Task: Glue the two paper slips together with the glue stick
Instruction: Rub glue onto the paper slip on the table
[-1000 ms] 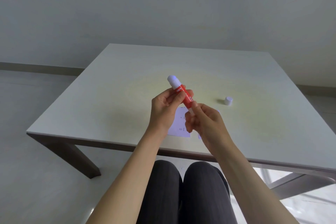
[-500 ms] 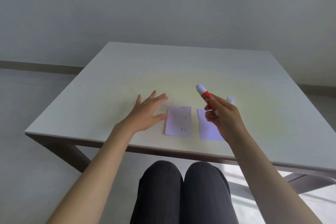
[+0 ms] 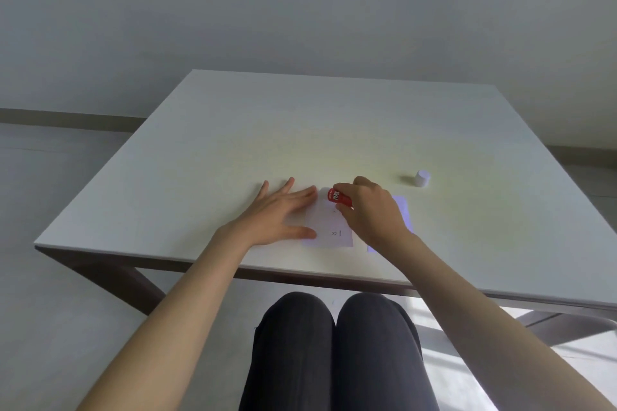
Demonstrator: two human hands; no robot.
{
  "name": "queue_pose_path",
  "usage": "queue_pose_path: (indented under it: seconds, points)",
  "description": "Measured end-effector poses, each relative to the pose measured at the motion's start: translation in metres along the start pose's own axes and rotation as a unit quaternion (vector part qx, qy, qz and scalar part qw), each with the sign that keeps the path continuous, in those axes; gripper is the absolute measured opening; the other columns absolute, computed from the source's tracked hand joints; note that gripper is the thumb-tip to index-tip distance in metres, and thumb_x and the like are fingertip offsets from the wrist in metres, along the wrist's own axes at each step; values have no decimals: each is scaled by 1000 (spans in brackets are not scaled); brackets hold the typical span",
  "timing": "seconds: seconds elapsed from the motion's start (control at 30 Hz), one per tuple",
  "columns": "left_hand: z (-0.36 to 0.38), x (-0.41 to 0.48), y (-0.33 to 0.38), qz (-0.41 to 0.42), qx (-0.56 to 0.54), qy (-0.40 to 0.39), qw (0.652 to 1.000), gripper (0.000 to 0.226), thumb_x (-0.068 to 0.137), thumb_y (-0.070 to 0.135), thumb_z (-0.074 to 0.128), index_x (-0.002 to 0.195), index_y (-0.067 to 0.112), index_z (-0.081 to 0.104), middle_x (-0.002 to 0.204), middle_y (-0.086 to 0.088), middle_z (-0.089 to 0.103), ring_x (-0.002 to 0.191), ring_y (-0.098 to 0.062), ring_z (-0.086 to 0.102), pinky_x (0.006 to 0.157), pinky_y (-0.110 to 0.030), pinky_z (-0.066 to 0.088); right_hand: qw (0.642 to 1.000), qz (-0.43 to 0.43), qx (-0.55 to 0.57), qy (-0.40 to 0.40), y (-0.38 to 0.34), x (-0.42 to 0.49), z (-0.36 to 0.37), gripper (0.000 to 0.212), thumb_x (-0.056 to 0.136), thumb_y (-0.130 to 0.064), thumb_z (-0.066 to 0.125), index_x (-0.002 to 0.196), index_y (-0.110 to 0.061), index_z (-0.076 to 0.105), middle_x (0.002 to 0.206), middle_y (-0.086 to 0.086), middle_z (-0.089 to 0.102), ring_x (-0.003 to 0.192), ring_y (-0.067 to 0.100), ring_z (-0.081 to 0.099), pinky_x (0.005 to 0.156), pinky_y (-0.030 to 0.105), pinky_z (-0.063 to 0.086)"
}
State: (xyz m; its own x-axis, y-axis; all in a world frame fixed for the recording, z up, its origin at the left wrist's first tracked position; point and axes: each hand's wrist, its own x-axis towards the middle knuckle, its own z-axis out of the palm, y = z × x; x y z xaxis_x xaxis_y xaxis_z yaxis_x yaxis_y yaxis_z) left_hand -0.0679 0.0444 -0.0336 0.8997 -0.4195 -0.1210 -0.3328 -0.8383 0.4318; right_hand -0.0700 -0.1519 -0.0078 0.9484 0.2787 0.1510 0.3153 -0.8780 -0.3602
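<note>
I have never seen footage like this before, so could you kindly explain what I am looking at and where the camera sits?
There is no machine here. A person wears a wide-angle camera on the head, looking forward and down, so you see their own bare arms and dark-trousered knees.

In front is a pale square table. On it lie two small white paper slips: the left paper slip and the right paper slip, partly hidden by the arm. A small white round cap stands apart, farther right.

The left hand lies flat, fingers spread, at the left slip's edge, seemingly steadying it. The right hand grips a red glue stick, its tip pointing at that slip's top; actual contact cannot be confirmed.
</note>
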Motion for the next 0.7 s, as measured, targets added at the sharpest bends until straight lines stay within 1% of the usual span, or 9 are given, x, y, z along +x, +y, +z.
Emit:
queue_pose_path:
  seconds: [0.07,0.13,0.2,0.3,0.37,0.43,0.6,0.63,0.7]
  points:
    - [0,0,-2,-4,-3,-3,1000,84,78,60,57,148,34,19,156,21,15,147,-10,-6,116,-49,-13,999,-38,-8,-15,-6,-9,-1,26,93,-20,50,115,-17,62,100,9,56,83,34,60,71,42,50]
    - [0,2,-4,-7,17,-17,1000,87,76,66,55,148,35,18,157,22,12,147,-11,-8,116,-54,-12,995,-89,-9,-32,-9,-21,-1,26,93,-21,49,116,-21,62,100,8,55,79,34,60,69,42,51]
    - [0,4,-5,-8,31,-29,999,91,72,72,53,148,36,16,157,24,9,147,-11,-9,115,-57,-11,992,-116,2,-54,-9,-26,-5,26,92,-21,51,115,-22,64,99,8,56,80,33,60,70,41,50]
    - [0,3,-7,-5,26,-27,999,93,69,72,55,147,37,18,156,26,9,147,-10,-8,115,-58,-10,995,-84,11,-59,3,-10,-15,26,91,-19,53,113,-22,67,98,9,59,88,32,60,76,38,49]
    - [0,2,-8,-3,27,-27,999,92,69,71,56,147,37,20,156,26,9,147,-10,-7,114,-59,-11,999,-29,-9,-32,12,2,-20,28,93,-21,51,117,-22,65,101,11,59,92,34,59,76,37,49]
    - [1,2,-8,-3,30,-24,999,92,69,72,56,147,37,19,156,26,9,147,-10,-7,113,-59,-14,1000,-7,-23,-13,14,2,-19,28,94,-22,49,117,-21,63,101,11,59,92,35,59,74,37,48]
    - [1,5,-9,-16,19,-34,999,101,61,82,48,147,39,16,155,29,7,146,-7,-11,111,-59,-19,993,-113,-4,-46,-7,-38,-9,26,93,-24,51,116,-24,62,98,7,58,81,34,60,70,42,51]
    - [1,5,-9,-17,20,-36,999,101,61,82,48,147,39,16,155,29,6,146,-7,-11,111,-59,-18,992,-119,2,-48,-7,-37,-9,26,92,-24,51,115,-24,63,97,6,58,81,33,61,70,42,51]
    - [1,4,-9,-16,15,-33,999,96,66,76,53,147,39,17,154,29,7,146,-7,-10,111,-60,-17,995,-91,12,-39,0,-24,-12,25,92,-22,53,113,-24,66,97,8,59,85,31,61,73,38,50]
